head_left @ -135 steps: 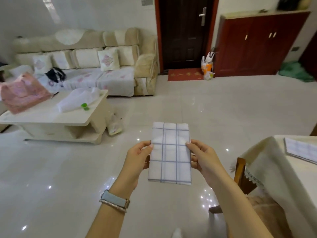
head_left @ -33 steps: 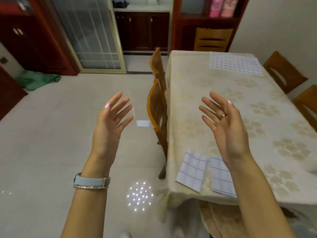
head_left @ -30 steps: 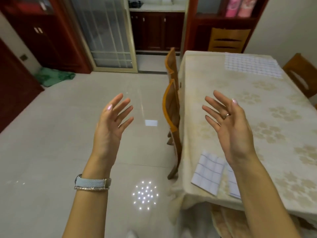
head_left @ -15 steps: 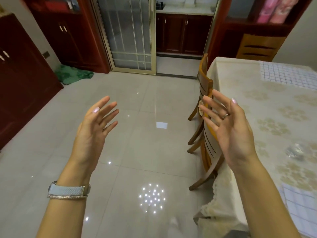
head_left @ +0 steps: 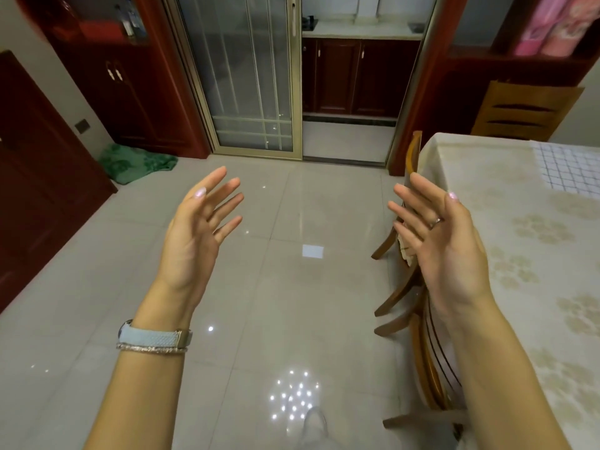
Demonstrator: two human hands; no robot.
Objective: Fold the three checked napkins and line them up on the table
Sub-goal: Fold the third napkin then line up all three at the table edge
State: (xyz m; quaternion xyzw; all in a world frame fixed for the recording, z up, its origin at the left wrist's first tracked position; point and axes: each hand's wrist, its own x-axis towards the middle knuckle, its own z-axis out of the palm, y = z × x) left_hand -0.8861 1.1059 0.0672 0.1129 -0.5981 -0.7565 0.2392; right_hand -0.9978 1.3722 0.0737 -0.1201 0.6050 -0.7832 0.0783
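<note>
My left hand [head_left: 198,235] is raised over the floor, palm turned inward, fingers straight and spread, gripping nothing. My right hand [head_left: 444,251] mirrors it, just as wide and just as empty, in front of the wooden chair [head_left: 409,287] tucked against the left edge of the table [head_left: 519,261]. I judge both are free because no cloth is in work; this reads as the gap between napkins. The one checked napkin [head_left: 571,167] I can see lies flat and unfolded on the table's far right, well apart from either hand and ready to be taken. Any folded ones are out of view.
</note>
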